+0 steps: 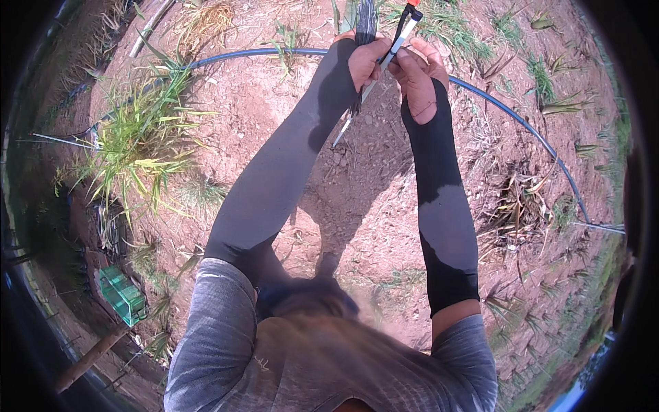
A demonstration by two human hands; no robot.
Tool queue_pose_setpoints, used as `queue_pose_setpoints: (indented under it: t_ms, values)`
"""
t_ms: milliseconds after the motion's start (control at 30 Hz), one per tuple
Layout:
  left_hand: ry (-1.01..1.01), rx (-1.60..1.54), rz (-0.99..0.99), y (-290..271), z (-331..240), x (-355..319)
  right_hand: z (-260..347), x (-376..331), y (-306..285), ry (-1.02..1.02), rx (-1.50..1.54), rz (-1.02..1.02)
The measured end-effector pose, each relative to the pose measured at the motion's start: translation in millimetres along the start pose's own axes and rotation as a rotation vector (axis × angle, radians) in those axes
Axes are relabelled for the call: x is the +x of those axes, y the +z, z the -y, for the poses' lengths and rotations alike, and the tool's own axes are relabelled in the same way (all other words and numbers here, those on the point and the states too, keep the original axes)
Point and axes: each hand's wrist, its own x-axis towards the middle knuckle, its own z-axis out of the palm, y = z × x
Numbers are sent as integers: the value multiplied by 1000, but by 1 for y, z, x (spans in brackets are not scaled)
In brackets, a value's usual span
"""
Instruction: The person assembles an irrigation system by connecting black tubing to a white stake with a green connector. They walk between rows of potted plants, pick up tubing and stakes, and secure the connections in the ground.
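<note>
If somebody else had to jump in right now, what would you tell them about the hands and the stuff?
Left hand: closed around a bundle of thin dark strips, held upright.
Right hand: grips a slim tool with an orange tip, its blade crossing the bundle.
Both are raised over bare soil, near the blue hose that curves across it.
Done: bundle gathered in hand.
Left: whatever the tool is doing to the bundle; no result shows yet.

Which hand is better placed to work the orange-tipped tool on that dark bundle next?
Right, probably. The right hand already has its grip on the slim black-and-silver tool with the orange tip, angled across the bundle. The left hand is closed around the bundle of thin dark strands, keeping it upright.
</note>
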Motion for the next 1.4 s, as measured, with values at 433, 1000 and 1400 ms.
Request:
queue_pose_setpoints:
  t_ms: [433,1000,1400]
  values:
    - [-385,-312,329,-21,5,24,15,34,-28,274,176,686]
    - [443,394,-206,8,10,-18,17,46,-35,384,-320,389]
    - [259,347,-58,5,-4,-15,20,40,-37,-1011,-806,357]
